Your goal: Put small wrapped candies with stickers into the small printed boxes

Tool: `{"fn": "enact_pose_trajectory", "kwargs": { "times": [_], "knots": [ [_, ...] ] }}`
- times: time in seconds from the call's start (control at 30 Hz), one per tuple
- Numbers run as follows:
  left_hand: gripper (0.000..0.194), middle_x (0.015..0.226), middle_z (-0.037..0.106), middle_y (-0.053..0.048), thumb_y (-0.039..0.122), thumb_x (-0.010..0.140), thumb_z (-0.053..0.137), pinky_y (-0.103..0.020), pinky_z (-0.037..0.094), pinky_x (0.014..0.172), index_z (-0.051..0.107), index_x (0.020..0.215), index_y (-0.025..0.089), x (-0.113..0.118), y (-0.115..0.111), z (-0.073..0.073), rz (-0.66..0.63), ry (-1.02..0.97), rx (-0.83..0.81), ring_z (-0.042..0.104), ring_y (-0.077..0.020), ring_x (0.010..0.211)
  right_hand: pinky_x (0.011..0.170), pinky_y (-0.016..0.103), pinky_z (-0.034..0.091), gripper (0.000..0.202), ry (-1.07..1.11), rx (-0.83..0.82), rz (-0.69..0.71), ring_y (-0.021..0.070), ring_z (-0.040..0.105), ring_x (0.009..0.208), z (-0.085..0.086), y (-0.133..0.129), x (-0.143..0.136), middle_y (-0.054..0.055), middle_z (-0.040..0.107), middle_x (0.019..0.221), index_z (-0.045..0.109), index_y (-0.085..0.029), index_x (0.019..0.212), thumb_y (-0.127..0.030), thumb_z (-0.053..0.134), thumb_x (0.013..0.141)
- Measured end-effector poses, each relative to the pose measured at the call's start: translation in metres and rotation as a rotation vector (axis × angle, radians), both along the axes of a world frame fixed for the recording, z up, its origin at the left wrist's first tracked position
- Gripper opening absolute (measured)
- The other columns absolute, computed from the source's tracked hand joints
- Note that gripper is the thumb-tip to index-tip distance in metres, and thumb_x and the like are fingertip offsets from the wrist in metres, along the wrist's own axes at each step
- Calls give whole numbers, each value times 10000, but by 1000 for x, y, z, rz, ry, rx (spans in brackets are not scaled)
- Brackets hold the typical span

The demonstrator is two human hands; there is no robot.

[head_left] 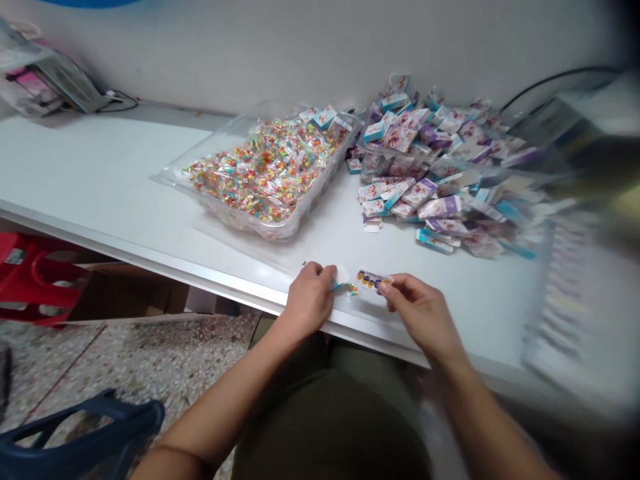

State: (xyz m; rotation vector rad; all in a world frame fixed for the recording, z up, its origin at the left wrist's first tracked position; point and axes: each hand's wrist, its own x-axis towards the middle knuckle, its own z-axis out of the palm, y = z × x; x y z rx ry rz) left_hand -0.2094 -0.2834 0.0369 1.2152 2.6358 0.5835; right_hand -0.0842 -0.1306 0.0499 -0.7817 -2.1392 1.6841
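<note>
Near the table's front edge, my left hand [311, 297] is closed around a small box [340, 279] with white and blue sides, mostly hidden by the fingers. Just right of that box, a little packet of coloured beads or candies [353, 290] shows at its end; whether it touches the box I cannot tell. Between thumb and fingers, my right hand [417, 307] pinches a small white sticker sheet [369, 280] with yellow and purple round figures. The sheet points left toward the box, with a short gap between them.
A clear plastic tray [295, 230] full of small packets of colourful pieces stands behind my hands. Many small printed boxes [440, 207] lie heaped at the right. Stacked sheets [565, 300] sit at the far right, blurred. A red stool [30, 280] and a blue stool [115, 420] are below left.
</note>
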Motion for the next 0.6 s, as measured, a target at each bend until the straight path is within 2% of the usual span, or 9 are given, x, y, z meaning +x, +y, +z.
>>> {"fn": "enact_pose_trajectory", "kwargs": {
  "times": [0.1,0.2,0.3,0.4,0.5,0.6],
  "knots": [
    [444,1094,540,-105,133,813,530,-358,505,831,485,1252,185,16,-4,-3,23,-74,171,586,-224,945,571,258,401,271,-17,59,48,134,519,600,-3,-1,-8,7,623,683,665,-183,827,-450,614,822],
    [490,1168,516,-127,124,827,494,-364,503,866,429,1310,177,30,-5,-13,46,-71,309,575,-227,1011,637,279,419,233,-96,255,148,156,566,668,1,1,-9,24,674,773,666,-200,858,-410,566,861],
    [463,1187,519,-151,122,857,437,-386,495,892,446,1317,165,39,-5,-23,5,-25,362,555,-243,1061,634,286,396,198,-202,504,333,166,572,673,11,8,-6,23,678,778,652,-221,797,-361,534,873],
    [438,1203,542,-155,142,895,391,-399,488,899,483,1320,194,48,-5,-30,-32,3,360,548,-252,1084,577,280,347,160,-314,678,372,168,571,616,19,9,-7,9,673,712,624,-232,785,-369,565,842],
    [409,1238,551,-139,183,912,394,-392,487,880,537,1290,253,56,-7,-34,-35,-28,345,558,-253,1063,542,269,317,155,-413,681,345,170,574,572,21,4,-14,-24,656,640,591,-243,846,-379,634,782],
    [378,1247,544,-143,209,918,403,-392,480,886,570,1254,252,57,-11,-35,-19,-95,359,552,-261,1071,537,265,342,194,-417,532,350,159,558,552,17,5,-19,-42,616,591,558,-235,833,-385,658,762]
  ]
}}
